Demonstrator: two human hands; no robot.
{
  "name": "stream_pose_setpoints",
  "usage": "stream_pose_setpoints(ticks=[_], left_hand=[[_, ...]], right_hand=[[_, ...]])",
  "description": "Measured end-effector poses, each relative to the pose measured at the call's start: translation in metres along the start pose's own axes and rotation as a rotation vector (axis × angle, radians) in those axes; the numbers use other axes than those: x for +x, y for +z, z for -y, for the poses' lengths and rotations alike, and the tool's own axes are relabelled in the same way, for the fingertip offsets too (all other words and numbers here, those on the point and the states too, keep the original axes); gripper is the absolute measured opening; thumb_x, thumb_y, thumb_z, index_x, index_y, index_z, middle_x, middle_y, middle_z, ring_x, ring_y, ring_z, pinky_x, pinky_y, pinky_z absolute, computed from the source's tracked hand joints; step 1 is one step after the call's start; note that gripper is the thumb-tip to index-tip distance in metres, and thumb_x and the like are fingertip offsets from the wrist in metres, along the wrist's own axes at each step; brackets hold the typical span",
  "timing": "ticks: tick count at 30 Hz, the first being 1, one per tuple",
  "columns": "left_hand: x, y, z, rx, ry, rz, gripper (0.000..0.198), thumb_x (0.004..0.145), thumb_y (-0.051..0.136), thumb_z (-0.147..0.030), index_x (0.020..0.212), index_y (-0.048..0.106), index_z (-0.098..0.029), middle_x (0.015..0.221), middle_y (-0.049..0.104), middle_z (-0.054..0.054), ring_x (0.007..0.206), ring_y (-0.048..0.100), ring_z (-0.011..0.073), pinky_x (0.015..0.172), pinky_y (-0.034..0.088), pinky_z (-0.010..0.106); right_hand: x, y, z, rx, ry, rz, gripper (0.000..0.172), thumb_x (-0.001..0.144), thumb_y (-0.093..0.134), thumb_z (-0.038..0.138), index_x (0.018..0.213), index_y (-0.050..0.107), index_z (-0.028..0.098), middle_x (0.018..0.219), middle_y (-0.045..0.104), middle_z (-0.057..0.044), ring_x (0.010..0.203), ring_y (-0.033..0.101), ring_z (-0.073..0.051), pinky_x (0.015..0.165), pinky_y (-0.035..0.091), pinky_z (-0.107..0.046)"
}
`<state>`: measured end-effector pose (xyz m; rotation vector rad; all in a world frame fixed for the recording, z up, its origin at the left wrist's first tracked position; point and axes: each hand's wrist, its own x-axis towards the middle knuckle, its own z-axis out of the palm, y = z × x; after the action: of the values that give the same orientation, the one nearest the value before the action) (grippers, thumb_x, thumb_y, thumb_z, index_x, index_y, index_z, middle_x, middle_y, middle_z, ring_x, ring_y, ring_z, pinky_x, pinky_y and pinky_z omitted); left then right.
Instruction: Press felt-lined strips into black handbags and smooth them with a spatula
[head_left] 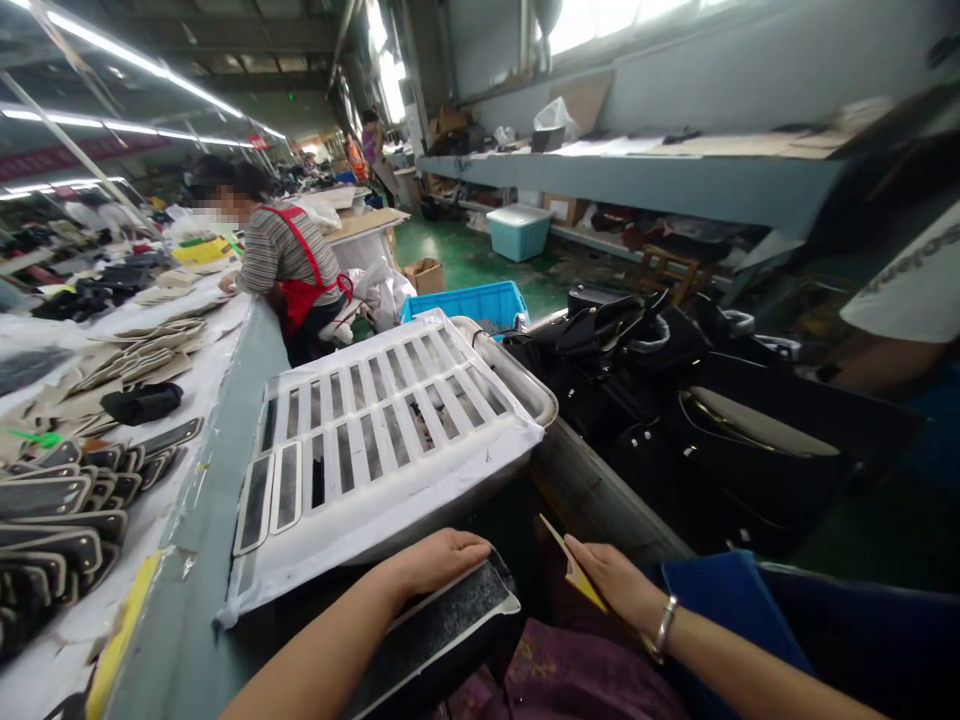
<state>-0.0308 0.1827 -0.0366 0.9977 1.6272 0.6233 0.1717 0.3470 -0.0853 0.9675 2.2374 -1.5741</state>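
My left hand rests with its fingers bent over the far end of a long dark panel with a pale edge, which lies on my lap. Its fingertips touch the panel's upper rim; the underside is hidden. Pinched in my right hand is a flat yellow strip, held at a slant to the right of the panel. In front of me stands a white slatted rack. Two pale-edged dark pieces lie side by side on its left end.
A long worktable at left carries stacked pale-edged dark pieces and a black bundle. Black bags are heaped at right, beside a metal rail. A co-worker in a red apron leans on the table. Behind the rack sits a blue crate.
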Motion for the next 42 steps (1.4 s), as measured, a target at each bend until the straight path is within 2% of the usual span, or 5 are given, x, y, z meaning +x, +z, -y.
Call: stream_pose_setpoints(ticks=[3, 8, 14, 20, 42], left_hand=[[0.0, 0.008, 0.002, 0.033, -0.016, -0.028, 0.043, 0.087, 0.041, -0.048, 0.108, 0.064, -0.019, 0.096, 0.068, 0.0, 0.088, 0.06, 0.0205, 0.084, 0.044, 0.03], [-0.014, 0.017, -0.003, 0.151, -0.049, -0.153, 0.05, 0.087, 0.035, -0.049, 0.115, 0.06, -0.016, 0.109, 0.065, 0.007, 0.1, 0.058, 0.0244, 0.093, 0.04, 0.036], [-0.031, 0.052, -0.012, 0.521, -0.122, -0.353, 0.103, 0.057, 0.071, -0.056, 0.139, 0.031, -0.009, 0.142, 0.036, 0.016, 0.128, 0.034, 0.0307, 0.108, 0.025, 0.041], [-0.018, 0.076, -0.009, 0.776, -0.169, -0.491, 0.086, 0.063, 0.063, -0.042, 0.134, 0.036, -0.002, 0.134, 0.045, 0.02, 0.118, 0.042, 0.0323, 0.101, 0.032, 0.045], [-0.028, 0.063, 0.014, 0.764, 0.037, -0.399, 0.121, 0.053, 0.07, -0.015, 0.142, -0.01, -0.025, 0.14, 0.031, 0.017, 0.122, 0.036, 0.0332, 0.1, 0.032, 0.05]], right_hand=[[-0.036, 0.032, -0.027, 0.497, 0.072, 0.086, 0.057, 0.078, 0.031, 0.071, 0.078, 0.049, 0.018, 0.071, 0.062, -0.005, 0.064, 0.059, -0.017, 0.061, 0.046, -0.027], [-0.073, 0.028, -0.048, 0.948, -0.006, 0.598, 0.051, 0.056, 0.077, 0.041, 0.091, 0.053, 0.014, 0.088, 0.065, -0.007, 0.089, 0.063, -0.021, 0.083, 0.045, -0.03], [-0.05, -0.006, -0.046, 0.657, -0.008, 0.739, 0.048, 0.075, 0.06, 0.055, 0.099, 0.04, 0.018, 0.081, 0.064, -0.003, 0.057, 0.062, -0.012, 0.056, 0.05, -0.025], [-0.014, -0.014, 0.002, 0.169, -0.083, 0.739, 0.042, 0.08, 0.05, 0.056, 0.09, 0.031, 0.021, 0.062, 0.056, 0.004, 0.035, 0.047, -0.007, 0.033, 0.037, -0.017], [0.004, -0.002, 0.053, -0.017, 0.121, 0.769, 0.012, 0.089, 0.037, 0.031, 0.086, 0.032, 0.02, 0.055, 0.053, 0.005, 0.031, 0.046, -0.008, 0.028, 0.036, -0.017]])
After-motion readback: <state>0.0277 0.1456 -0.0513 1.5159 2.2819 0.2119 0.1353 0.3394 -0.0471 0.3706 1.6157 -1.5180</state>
